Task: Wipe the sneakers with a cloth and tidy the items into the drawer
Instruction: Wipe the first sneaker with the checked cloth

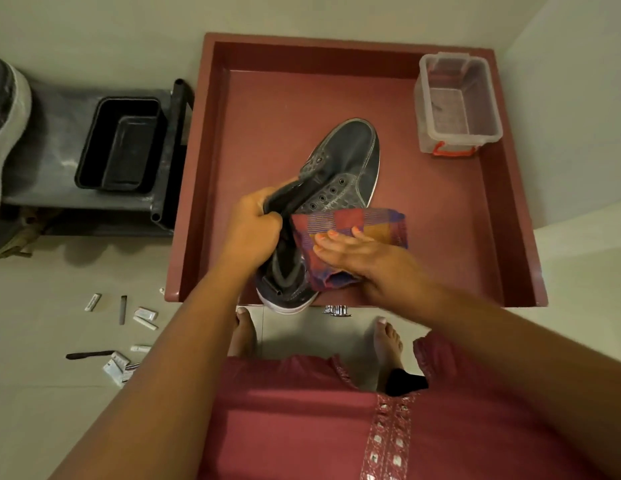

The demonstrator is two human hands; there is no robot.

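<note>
Open red drawer (pixel 212 140) sits under the work. Left hand (pixel 255 230) grips sneaker (pixel 340 168) collar; right hand (pixel 357 251), fingers flat, presses cloth (pixel 350 223). Steady it, wipe heel-to-toe.

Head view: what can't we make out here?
- Second sneaker: cut off by the left edge.
- Held sneaker: heel side hidden under the cloth and right hand; collar covered by the left hand.
- Small items on the floor: labels too small to read.
- Clear box: contents unclear.

Single head-worn wide-angle view, looking steeply down from above; open drawer (pixel 212 168) centre-far, floor (pixel 42 393) near-left, hands close below lens, edges bowed
</note>
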